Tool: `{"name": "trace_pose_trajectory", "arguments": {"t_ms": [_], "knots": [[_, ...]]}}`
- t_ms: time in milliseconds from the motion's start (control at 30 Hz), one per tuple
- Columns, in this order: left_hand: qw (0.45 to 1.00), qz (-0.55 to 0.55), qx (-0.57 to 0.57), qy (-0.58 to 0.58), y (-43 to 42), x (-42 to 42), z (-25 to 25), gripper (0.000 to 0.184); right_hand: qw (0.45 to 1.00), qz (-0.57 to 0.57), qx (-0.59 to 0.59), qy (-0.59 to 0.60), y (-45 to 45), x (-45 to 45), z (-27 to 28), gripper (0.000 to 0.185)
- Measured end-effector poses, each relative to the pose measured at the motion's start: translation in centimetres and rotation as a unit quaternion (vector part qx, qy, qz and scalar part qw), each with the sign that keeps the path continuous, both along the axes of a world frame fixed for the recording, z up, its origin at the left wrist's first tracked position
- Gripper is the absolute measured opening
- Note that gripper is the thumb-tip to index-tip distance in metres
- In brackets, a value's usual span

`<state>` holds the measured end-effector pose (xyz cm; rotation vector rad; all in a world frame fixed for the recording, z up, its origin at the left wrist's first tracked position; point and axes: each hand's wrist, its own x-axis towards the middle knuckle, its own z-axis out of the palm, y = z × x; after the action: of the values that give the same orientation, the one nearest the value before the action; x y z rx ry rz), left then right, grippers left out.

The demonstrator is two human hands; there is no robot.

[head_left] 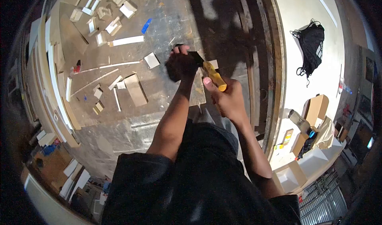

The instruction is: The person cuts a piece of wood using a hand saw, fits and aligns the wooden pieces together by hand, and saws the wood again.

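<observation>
My right hand (229, 99) is closed around the yellow handle of a tool (215, 77), thumb lying along it. A dark part of the tool reaches from the handle toward my left hand; its exact kind is not clear. In deep shadow, my left hand (184, 62) has its fingers curled at the dark end, and what they grip cannot be made out. A small pale wood piece (213, 64) shows just behind the handle. Left of my hands, a small white-faced block (151, 60) lies on the worn worktable (167, 26).
Several small wood assemblies (113, 26) sit at the far left, near a white strip (127, 41) and a blue piece (146, 26). A flat board (135, 90) lies nearer. On the pale right-hand surface are a black mesh item (310, 48), a bottle (299, 121) and open boxes (292, 177).
</observation>
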<state>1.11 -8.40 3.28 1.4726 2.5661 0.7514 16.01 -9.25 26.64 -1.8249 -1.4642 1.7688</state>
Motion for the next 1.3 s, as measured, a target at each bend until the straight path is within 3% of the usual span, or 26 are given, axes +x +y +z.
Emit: {"name": "trace_pose_trajectory", "arguments": {"t_ms": [67,167,233,367,433,567,633,667,767,833,933,967,1033,1100,1167,1233,1267,1300], "knots": [[1.0,0.002,0.012,-0.003,-0.2,-0.1,-0.5,0.027,0.991,-0.085,-0.026,0.103,-1.3,-0.1,-0.2,0.039],[0.999,-0.004,0.024,0.024,-0.7,-0.4,-2.3,0.025,0.984,-0.14,-0.036,0.106,-3.5,-0.3,-0.4,0.03],[0.996,-0.012,0.088,-0.022,-0.4,-0.5,-1.9,0.022,0.987,-0.128,-0.043,0.09,-4.6,-0.7,0.1,0.032],[1.0,0.01,-0.015,0.018,-0.6,-0.3,-0.9,0.028,0.988,-0.149,-0.04,0.01,-7.0,-2.3,-0.4,0.04],[1.0,0.012,-0.014,0.024,-0.8,-0.4,-0.5,0.029,0.986,-0.166,0.0,0.0,-7.2,-2.7,-0.9,0.046],[0.999,0.032,-0.032,0.028,-0.5,0.0,-0.4,0.032,0.985,-0.162,-0.028,-0.059,-7.6,-1.7,-0.2,0.049],[0.998,0.038,-0.03,0.039,-0.5,0.3,-0.6,0.032,0.984,-0.139,-0.061,-0.093,-8.3,-1.3,3.0,0.045],[0.997,0.044,-0.024,0.054,-0.2,0.2,-0.8,0.032,0.987,-0.155,-0.018,-0.049,-9.0,-1.0,4.1,0.038],[0.995,0.048,-0.006,0.082,0.4,0.1,-1.9,0.032,0.981,-0.191,-0.023,-0.018,-9.8,0.1,2.6,0.029],[0.993,0.042,-0.006,0.109,-0.1,0.2,-1.6,0.036,0.98,-0.187,0.023,-0.062,-8.6,-1.5,0.7,0.024],[0.996,0.026,-0.05,0.066,-0.1,0.0,-0.6,0.039,0.988,-0.114,0.08,-0.062,-8.0,-1.2,0.4,0.021],[0.996,0.027,-0.065,0.046,-0.3,0.1,-0.3,0.038,0.988,-0.115,0.077,-0.063,-8.2,-0.5,1.3,0.021],[0.998,0.021,-0.043,0.046,-0.7,0.1,-0.7,0.037,0.99,-0.131,-0.045,-0.026,-8.1,0.4,3.2,0.023],[0.996,0.032,-0.056,0.068,-0.3,0.1,-1.7,0.041,0.981,-0.193,0.018,-0.011,-8.1,-1.1,0.7,0.021],[0.994,0.033,-0.062,0.079,-1.2,0.2,-1.5,0.04,0.992,-0.078,-0.028,-0.095,-6.1,-1.8,1.0,0.038],[0.995,0.033,-0.044,0.088,0.0,0.6,-1.6,0.04,0.994,-0.085,0.023,-0.059,-8.8,-0.3,1.8,0.042],[0.995,0.034,-0.037,0.083,0.2,0.5,-1.5,0.037,0.988,-0.152,0.018,0.012,-9.4,-0.1,2.4,0.041],[0.996,0.032,-0.035,0.079,-0.1,0.2,-1.5,0.035,0.99,-0.134,-0.049,0.007,-8.9,0.2,2.5,0.039]]}}
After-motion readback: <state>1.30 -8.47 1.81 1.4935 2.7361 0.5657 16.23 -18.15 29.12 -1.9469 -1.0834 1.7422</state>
